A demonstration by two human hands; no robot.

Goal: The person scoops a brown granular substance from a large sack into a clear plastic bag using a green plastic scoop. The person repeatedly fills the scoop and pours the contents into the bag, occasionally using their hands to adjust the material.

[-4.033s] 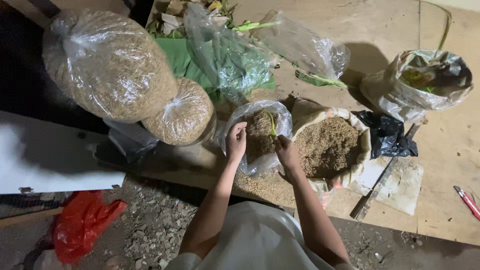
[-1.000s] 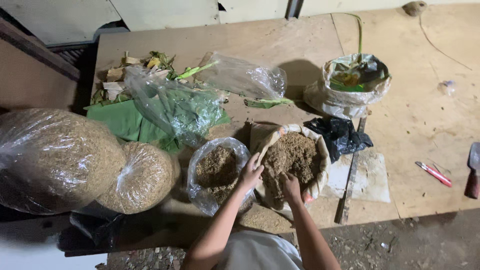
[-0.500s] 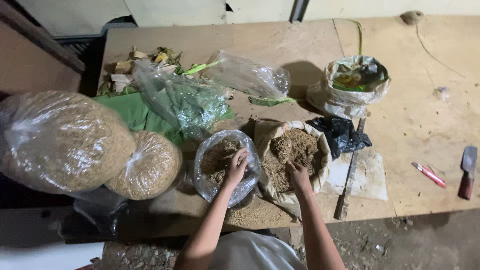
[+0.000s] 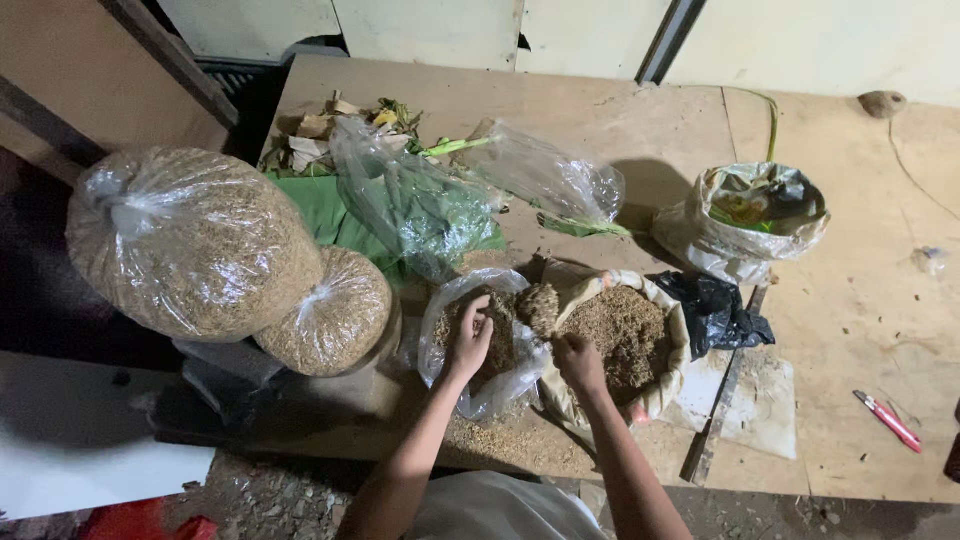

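Your left hand (image 4: 470, 345) lies spread, fingers apart, inside the mouth of the small clear plastic bag (image 4: 480, 385), while your right hand (image 4: 578, 360) is cupped shut around a clump of brown sawdust-like mix (image 4: 538, 305) lifted between that bag and the open sack (image 4: 625, 340) just to its right. The clump looks loose, so it could crumble onto the desk (image 4: 620, 130), where grains already lie below your wrists, if the limp bag mouth sags shut.

- You have two tied clear bags of sawdust-like fill, one large (image 4: 190, 245), one smaller (image 4: 325, 312).
- One open clear bag (image 4: 480, 345).
- One open sack (image 4: 625, 335).
- One red-handled cutter (image 4: 888, 420).
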